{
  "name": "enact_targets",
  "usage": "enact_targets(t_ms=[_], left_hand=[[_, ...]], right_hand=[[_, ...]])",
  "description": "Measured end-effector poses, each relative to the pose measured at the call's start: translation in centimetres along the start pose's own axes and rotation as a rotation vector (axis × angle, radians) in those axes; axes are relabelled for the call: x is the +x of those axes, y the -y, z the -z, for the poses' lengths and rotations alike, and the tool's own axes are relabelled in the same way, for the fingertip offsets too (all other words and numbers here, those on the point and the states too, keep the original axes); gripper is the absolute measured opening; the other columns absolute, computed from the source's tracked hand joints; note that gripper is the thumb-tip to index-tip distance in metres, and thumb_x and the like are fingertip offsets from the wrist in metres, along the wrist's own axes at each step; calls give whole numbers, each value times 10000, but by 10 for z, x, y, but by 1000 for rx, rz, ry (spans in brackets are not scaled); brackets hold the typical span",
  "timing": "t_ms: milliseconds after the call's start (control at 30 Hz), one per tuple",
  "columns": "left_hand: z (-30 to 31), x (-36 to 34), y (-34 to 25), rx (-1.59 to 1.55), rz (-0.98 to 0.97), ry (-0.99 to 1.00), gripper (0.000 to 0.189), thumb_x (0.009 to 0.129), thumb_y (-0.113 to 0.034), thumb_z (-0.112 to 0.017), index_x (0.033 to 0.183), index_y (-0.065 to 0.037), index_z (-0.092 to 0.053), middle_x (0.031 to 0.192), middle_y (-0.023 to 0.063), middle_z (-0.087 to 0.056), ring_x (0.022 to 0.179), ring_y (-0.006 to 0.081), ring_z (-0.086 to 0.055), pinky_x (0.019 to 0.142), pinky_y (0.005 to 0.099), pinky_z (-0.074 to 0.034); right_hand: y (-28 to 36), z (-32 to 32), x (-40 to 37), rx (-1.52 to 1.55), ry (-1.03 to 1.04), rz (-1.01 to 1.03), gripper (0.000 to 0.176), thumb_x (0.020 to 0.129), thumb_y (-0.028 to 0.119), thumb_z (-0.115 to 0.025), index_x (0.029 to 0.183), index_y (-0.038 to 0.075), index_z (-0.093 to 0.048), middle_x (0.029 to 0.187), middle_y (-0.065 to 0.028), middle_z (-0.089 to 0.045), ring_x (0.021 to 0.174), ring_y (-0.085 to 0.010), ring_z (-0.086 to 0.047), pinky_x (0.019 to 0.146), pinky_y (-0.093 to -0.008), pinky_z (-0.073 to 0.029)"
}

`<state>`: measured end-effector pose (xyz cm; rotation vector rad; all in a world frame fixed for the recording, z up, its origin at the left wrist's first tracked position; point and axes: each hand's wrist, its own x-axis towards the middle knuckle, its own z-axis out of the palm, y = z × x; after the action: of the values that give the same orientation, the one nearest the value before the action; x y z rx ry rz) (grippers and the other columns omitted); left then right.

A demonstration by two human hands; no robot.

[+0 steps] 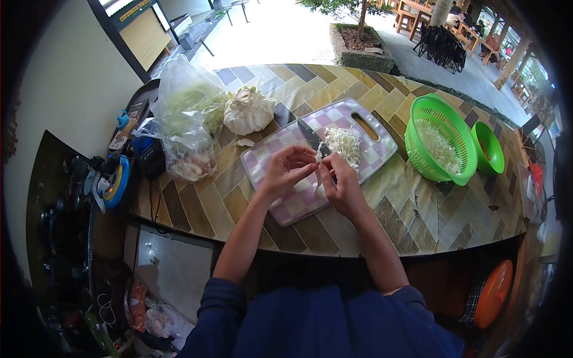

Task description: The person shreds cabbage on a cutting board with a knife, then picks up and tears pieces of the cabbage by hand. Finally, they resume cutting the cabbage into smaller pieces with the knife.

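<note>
1. Two hands, left (280, 174) and right (344, 184), pinch a small white piece (317, 184) over the chopping board (291, 207).
2. Just beyond them lies a knife (308, 135); a careless forward reach could nick them.

The one camera is looking from the person's head, facing forward and steeply down over the hands (318, 175) and desk (382, 197), near enough to be showing both forearms, and is taking in the far tree (362, 18) beyond.
</note>
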<state>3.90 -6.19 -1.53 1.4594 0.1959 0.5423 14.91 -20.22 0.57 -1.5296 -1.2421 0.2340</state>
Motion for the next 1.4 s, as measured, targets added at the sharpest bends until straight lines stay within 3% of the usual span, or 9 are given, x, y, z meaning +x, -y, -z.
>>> enact_targets(t_ms=[67,167,267,767,967,1067,1267,1367,1400], left_hand=[[-1,1,2,-22,-10,-21,287,861,-25,-704,1109,-17,-560,972,60,-672,930,113,-649,854,259,-529],[-1,2,7,-127,2,-61,271,865,-22,-698,1088,-32,-545,969,59,-671,939,114,-649,857,258,-527],[0,4,6,-155,25,-95,259,869,-19,-692,1076,-41,-539,966,57,-669,948,116,-648,856,260,-528],[-6,2,5,-78,18,-22,331,843,-45,-731,1110,-31,-537,1033,50,-631,981,123,-632,868,278,-540],[4,5,5,-153,141,-150,344,843,-48,-731,1126,-28,-537,1056,61,-652,980,124,-636,830,260,-536],[4,5,7,-166,134,-141,354,850,-51,-728,1144,-18,-533,1073,68,-647,962,121,-643,823,247,-536],[4,5,4,-139,140,-109,415,855,-65,-728,1205,-21,-509,1076,61,-637,983,134,-642,830,238,-526],[3,5,6,-59,56,-76,421,884,-81,-695,1249,-16,-495,1082,53,-638,980,158,-649,833,270,-533],[4,5,6,-11,-6,-108,388,896,-93,-680,1238,-16,-513,1089,57,-639,995,159,-645,841,282,-532]], right_hand=[[-1,0,0,6,-20,-16,152,934,130,-546,894,-16,-531,792,-155,-559,711,-297,-567,646,-383,-458],[-6,-2,-2,31,-67,-90,158,961,140,-520,907,-4,-553,797,-102,-588,700,-166,-563,671,-294,-470],[-11,-1,-1,199,-69,-251,163,975,136,-516,906,-5,-560,790,-54,-599,712,-106,-547,679,-258,-467],[-19,-1,0,554,-27,-358,121,935,109,-613,986,-1,-607,876,-65,-654,779,-106,-621,700,-253,-515],[-20,-5,1,335,-128,-217,254,903,59,-637,1140,-12,-581,997,-102,-645,878,-139,-644,731,-273,-542],[-24,-5,-1,440,21,-275,302,894,37,-635,1183,-15,-565,969,-102,-650,880,-153,-657,721,-272,-548],[-15,-4,-2,475,10,-319,196,891,9,-629,1082,-24,-597,923,-97,-656,776,-146,-668,663,-272,-551],[-15,-4,-3,330,-68,-269,146,876,-8,-627,1022,-11,-614,914,-97,-662,776,-153,-670,641,-284,-537],[-13,-4,-2,201,-92,-148,147,866,-16,-628,1013,-6,-617,908,-99,-658,778,-172,-669,641,-294,-533]])
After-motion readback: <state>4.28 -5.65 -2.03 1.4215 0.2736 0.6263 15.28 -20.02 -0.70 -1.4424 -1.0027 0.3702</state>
